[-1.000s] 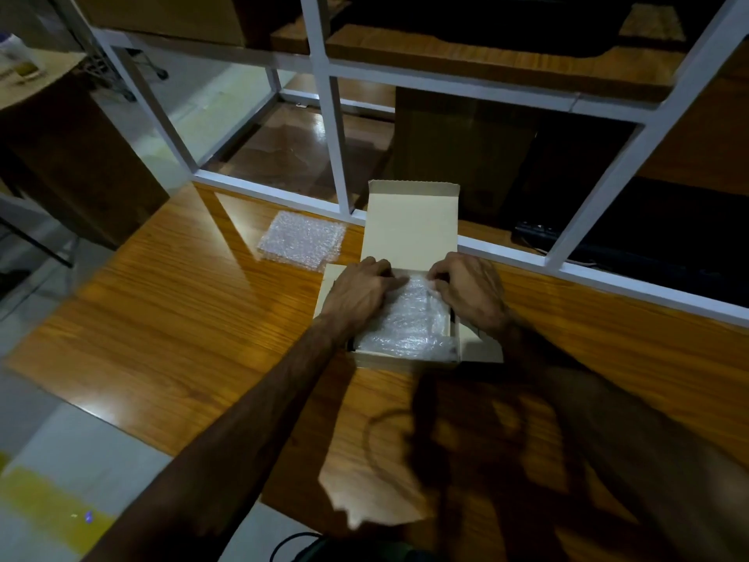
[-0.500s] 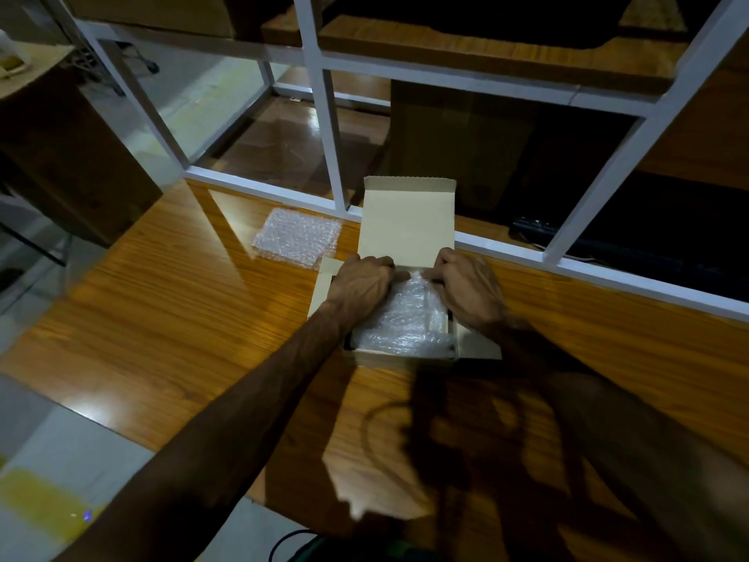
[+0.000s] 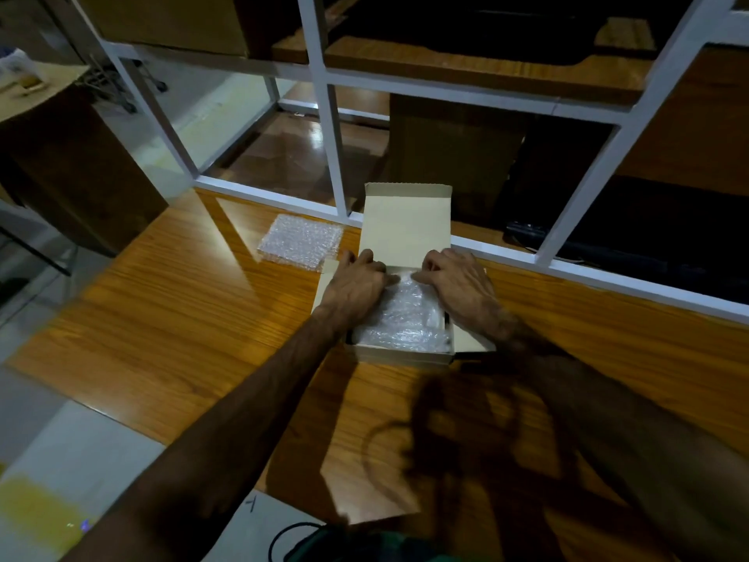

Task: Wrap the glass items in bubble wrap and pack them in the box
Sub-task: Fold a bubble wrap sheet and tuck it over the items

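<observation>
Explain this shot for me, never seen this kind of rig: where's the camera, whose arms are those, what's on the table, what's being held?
There is no robot. The single picture comes from a wide-angle camera on a person's head, looking forward and down, so the arms are the wearer's own. On the wooden table sits an open cardboard box with its lid standing up at the back. Inside it lies a bubble-wrapped bundle; the contents are hidden. The left hand and right hand rest on the bundle's far end, fingers curled at the wrap; how firmly they grip is unclear. Left of the box lies a second bubble-wrap piece.
</observation>
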Action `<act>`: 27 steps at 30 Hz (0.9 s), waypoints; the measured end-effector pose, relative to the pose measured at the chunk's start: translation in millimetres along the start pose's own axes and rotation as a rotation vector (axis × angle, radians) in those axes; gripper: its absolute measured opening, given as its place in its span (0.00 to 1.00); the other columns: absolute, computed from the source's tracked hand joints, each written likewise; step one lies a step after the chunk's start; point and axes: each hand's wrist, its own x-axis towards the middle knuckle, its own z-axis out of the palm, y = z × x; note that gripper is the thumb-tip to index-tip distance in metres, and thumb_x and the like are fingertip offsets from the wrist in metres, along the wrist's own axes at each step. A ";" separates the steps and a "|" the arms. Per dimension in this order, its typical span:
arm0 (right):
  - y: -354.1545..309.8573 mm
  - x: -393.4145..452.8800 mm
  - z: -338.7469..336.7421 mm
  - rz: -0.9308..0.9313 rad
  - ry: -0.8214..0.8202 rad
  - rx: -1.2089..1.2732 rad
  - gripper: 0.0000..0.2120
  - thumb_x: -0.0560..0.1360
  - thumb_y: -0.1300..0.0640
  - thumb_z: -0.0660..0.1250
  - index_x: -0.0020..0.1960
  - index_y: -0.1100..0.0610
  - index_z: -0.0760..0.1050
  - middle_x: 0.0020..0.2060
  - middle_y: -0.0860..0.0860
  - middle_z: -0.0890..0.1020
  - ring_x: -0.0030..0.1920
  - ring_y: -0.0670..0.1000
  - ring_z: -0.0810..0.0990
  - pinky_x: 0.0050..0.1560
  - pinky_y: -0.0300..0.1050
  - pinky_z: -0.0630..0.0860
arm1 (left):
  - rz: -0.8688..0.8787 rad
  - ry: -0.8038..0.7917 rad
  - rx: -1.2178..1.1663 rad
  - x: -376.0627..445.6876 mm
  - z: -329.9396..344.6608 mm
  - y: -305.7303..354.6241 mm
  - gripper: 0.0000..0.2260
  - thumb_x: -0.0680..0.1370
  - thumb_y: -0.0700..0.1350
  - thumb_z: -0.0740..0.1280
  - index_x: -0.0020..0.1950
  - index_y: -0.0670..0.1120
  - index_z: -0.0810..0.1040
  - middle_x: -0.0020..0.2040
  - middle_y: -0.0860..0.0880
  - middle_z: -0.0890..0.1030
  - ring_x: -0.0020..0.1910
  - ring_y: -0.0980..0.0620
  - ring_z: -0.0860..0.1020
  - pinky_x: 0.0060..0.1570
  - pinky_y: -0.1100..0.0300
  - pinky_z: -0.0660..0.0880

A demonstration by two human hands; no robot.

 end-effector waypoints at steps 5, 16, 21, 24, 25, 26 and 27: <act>-0.9 2.0 -0.5 0.033 -0.067 0.099 0.14 0.83 0.62 0.65 0.65 0.54 0.82 0.61 0.55 0.80 0.61 0.58 0.77 0.58 0.55 0.75 | -0.097 0.027 -0.018 -1.6 3.4 -1.0 0.12 0.80 0.52 0.70 0.62 0.50 0.84 0.65 0.47 0.81 0.69 0.43 0.70 0.71 0.40 0.62; -8.5 13.7 6.6 0.244 0.016 0.234 0.06 0.81 0.59 0.71 0.58 0.55 0.81 0.51 0.52 0.82 0.52 0.54 0.82 0.47 0.44 0.71 | -0.245 0.036 -0.033 2.6 6.6 3.6 0.10 0.77 0.54 0.72 0.54 0.49 0.84 0.59 0.46 0.83 0.69 0.43 0.70 0.70 0.40 0.63; -18.0 10.7 2.8 0.180 -0.009 0.119 0.07 0.83 0.58 0.69 0.58 0.59 0.82 0.52 0.54 0.81 0.52 0.56 0.81 0.51 0.50 0.78 | -0.232 -0.064 0.035 -3.4 4.9 8.6 0.13 0.77 0.53 0.73 0.58 0.48 0.82 0.61 0.45 0.82 0.71 0.42 0.68 0.70 0.40 0.62; -21.4 4.7 -4.1 0.159 -0.014 0.103 0.09 0.83 0.59 0.68 0.62 0.58 0.82 0.55 0.55 0.81 0.54 0.56 0.82 0.54 0.52 0.80 | -0.193 -0.059 0.010 -10.8 3.9 8.1 0.13 0.78 0.53 0.72 0.59 0.49 0.82 0.61 0.46 0.82 0.72 0.43 0.67 0.70 0.40 0.62; -21.5 0.4 -6.0 0.139 -0.008 0.094 0.11 0.83 0.59 0.68 0.64 0.58 0.81 0.57 0.55 0.81 0.55 0.56 0.82 0.55 0.52 0.80 | -0.172 -0.051 -0.001 -13.4 2.8 6.4 0.13 0.77 0.53 0.72 0.60 0.50 0.82 0.61 0.47 0.82 0.72 0.44 0.67 0.70 0.40 0.62; -20.8 -5.3 -6.1 0.101 -0.002 0.074 0.13 0.82 0.60 0.68 0.66 0.58 0.80 0.59 0.55 0.81 0.57 0.56 0.81 0.57 0.53 0.81 | -0.148 -0.043 -0.013 -16.3 1.9 4.2 0.13 0.78 0.53 0.73 0.60 0.51 0.81 0.62 0.47 0.82 0.72 0.44 0.67 0.70 0.40 0.62; -20.5 -12.1 -6.5 0.065 0.006 0.063 0.16 0.81 0.63 0.69 0.68 0.57 0.80 0.62 0.56 0.81 0.59 0.56 0.81 0.60 0.54 0.80 | -0.127 -0.044 -0.028 -20.3 0.7 2.8 0.14 0.78 0.52 0.73 0.62 0.51 0.81 0.63 0.47 0.82 0.72 0.45 0.68 0.71 0.41 0.62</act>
